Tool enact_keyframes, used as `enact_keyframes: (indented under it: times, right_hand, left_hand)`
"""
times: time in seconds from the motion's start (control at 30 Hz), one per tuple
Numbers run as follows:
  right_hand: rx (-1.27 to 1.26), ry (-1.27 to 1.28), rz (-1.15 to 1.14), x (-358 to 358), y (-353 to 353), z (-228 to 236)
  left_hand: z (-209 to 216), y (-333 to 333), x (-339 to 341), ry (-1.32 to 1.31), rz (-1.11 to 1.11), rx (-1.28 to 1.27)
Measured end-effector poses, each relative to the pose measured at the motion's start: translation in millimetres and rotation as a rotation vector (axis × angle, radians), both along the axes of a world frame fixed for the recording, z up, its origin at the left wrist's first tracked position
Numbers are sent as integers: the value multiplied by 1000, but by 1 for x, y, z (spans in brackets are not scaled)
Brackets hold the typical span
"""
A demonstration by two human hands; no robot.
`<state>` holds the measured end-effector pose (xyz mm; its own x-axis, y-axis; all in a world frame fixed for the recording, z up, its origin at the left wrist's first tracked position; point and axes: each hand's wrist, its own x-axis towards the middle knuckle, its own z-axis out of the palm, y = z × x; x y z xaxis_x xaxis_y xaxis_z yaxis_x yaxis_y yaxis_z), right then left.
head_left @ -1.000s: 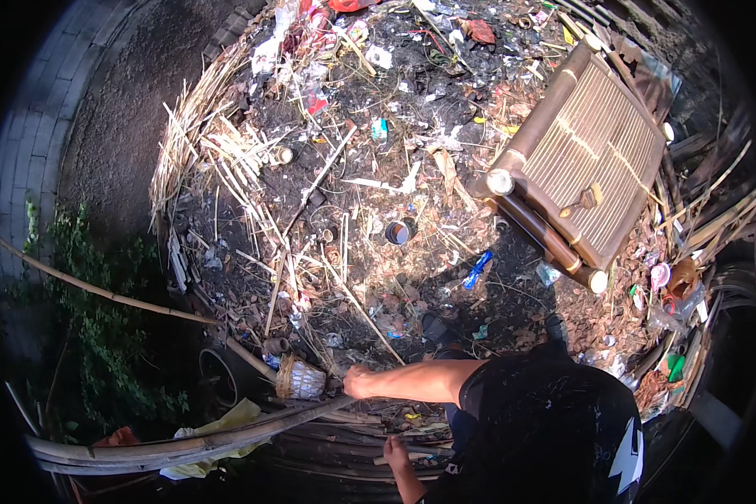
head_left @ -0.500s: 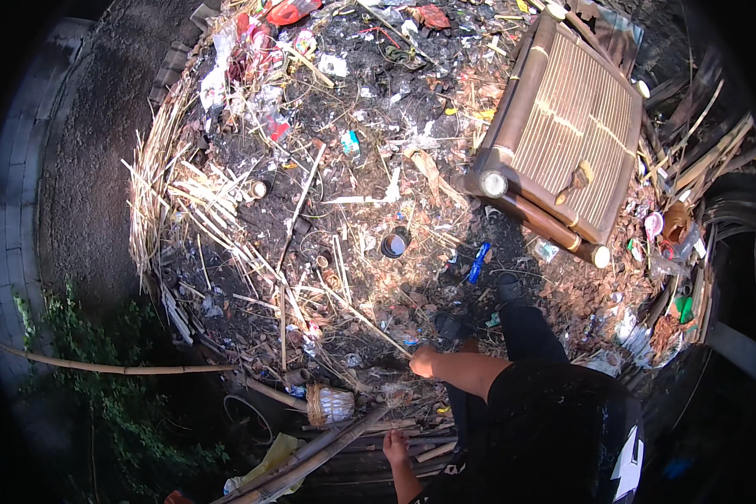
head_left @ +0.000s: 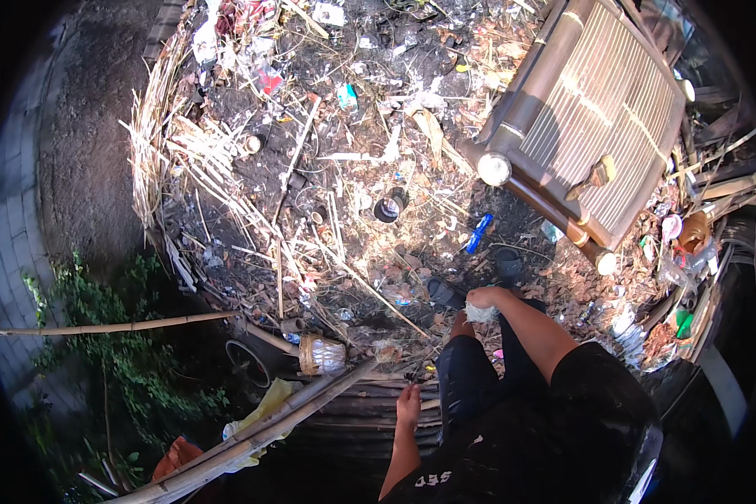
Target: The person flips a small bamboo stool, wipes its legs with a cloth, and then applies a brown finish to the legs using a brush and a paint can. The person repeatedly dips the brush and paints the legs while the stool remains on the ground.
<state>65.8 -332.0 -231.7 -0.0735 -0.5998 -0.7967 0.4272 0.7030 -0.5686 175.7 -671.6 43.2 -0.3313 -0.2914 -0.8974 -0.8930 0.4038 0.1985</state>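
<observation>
My right hand [head_left: 484, 297] is closed on a crumpled, whitish translucent piece of plastic [head_left: 480, 314], held above my knees. Lower and to the left, my left hand [head_left: 408, 406] has its fingers drawn together. A small dark thing [head_left: 412, 380] shows at its fingertips, too small to name. Beyond the hands, a thin bamboo stick [head_left: 376, 294] lies slanting over the littered ground. A woven bamboo basket [head_left: 321, 354] rests on its side to the left of my left hand.
A bamboo bench [head_left: 592, 118] with a slatted top stands at the right. A blue wrapper [head_left: 479, 233] and a dark round container [head_left: 389, 208] lie among leaves and litter. Bamboo poles [head_left: 260, 437] cross at the lower left, beside green plants [head_left: 126, 353] and a paved path [head_left: 13, 252].
My right hand has risen from the ground near the stick's end and moved right, now with the whitish plastic in it. My left hand has shifted slightly up and right. The view has tilted.
</observation>
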Motion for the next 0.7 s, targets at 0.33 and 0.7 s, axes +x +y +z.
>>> enact_keyframes:
  times: [0.33,0.7]
  right_hand:
    - [349,-70,-770,-11,99,101]
    - [429,78,-1162,-5,49,108]
  left_hand:
    - [5,111,-117,141,-300,-118]
    - [-77,131,-190,298,-1173,-214]
